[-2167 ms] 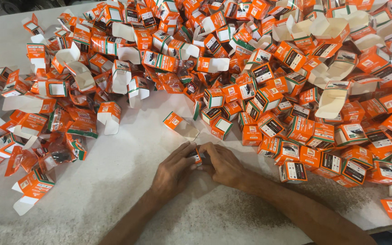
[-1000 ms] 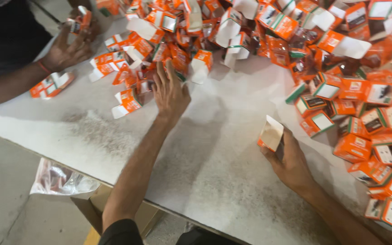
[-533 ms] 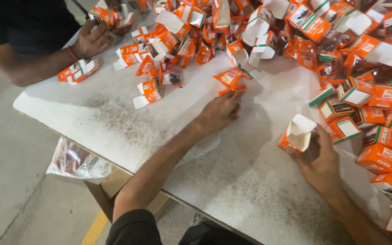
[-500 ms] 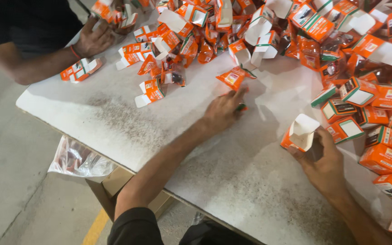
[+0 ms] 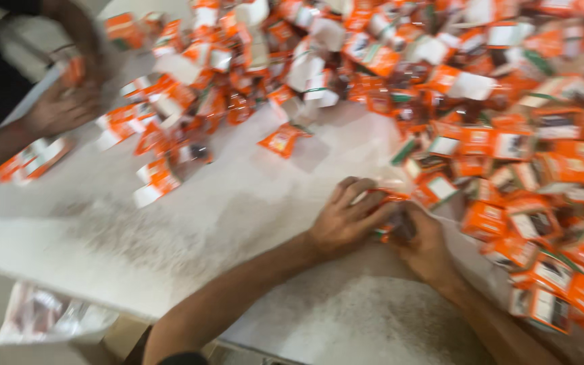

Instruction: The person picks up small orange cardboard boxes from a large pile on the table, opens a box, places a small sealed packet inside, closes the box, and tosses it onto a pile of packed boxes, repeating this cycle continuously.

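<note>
Hands now together on carton

One white table carries a heap of small orange-and-white cartons, too many and too blurred to count. Three hands show: the person's left hand and right hand, together on one carton, and one co-worker's hand at the far left. One clear plastic bag lies below the table edge.
</note>
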`<action>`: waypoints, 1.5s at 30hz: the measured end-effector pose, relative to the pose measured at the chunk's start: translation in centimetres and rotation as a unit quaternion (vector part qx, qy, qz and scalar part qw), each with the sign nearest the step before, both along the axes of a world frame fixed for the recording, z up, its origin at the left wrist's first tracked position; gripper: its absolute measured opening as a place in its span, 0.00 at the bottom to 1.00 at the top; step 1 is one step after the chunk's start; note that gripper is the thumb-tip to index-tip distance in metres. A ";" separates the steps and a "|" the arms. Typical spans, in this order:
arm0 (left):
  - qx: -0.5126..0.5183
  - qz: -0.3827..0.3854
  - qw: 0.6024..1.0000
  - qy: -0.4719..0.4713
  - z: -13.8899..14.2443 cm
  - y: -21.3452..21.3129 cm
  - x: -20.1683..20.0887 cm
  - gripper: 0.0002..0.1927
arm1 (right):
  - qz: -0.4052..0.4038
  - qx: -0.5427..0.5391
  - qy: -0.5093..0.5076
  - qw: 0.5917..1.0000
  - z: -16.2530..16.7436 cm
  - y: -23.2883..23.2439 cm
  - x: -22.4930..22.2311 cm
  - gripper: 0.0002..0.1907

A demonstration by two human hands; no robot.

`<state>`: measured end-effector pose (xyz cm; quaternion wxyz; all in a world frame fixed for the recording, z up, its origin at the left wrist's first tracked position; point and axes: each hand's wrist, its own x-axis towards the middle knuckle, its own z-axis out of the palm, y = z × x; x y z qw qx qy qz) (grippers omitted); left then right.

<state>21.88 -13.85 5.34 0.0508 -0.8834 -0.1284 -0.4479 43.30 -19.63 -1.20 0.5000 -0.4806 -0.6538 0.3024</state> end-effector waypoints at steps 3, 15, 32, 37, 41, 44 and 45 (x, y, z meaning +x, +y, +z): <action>-0.049 -0.031 0.996 0.061 0.2 0.0 -0.4 0.31 | 0.021 0.011 0.015 1.000 1.4 -0.5 -0.5 0.29; -0.169 0.043 0.984 0.019 0.8 -1.3 0.9 0.18 | -0.029 0.036 -0.057 0.997 5.0 -1.6 -2.0 0.40; -0.591 0.055 0.797 -0.115 -1.6 0.2 3.4 0.14 | -0.048 -0.025 -0.020 0.998 5.0 -2.4 -2.8 0.41; -0.619 -0.015 0.778 -0.105 -1.6 -0.1 2.6 0.10 | -0.060 0.067 -0.148 0.985 3.6 -2.1 -2.5 0.31; -0.783 -0.158 0.588 -0.124 -1.1 1.8 0.5 0.16 | -0.051 0.099 -0.181 0.977 3.0 -1.8 -2.2 0.27; -0.830 -0.158 0.517 -0.137 -1.4 3.0 -0.1 0.12 | -0.046 0.090 -0.184 0.978 3.1 -1.7 -2.1 0.26; -0.808 -0.136 0.560 -0.120 -1.7 3.2 0.1 0.10 | -0.054 0.077 -0.180 0.979 3.2 -1.7 -2.2 0.25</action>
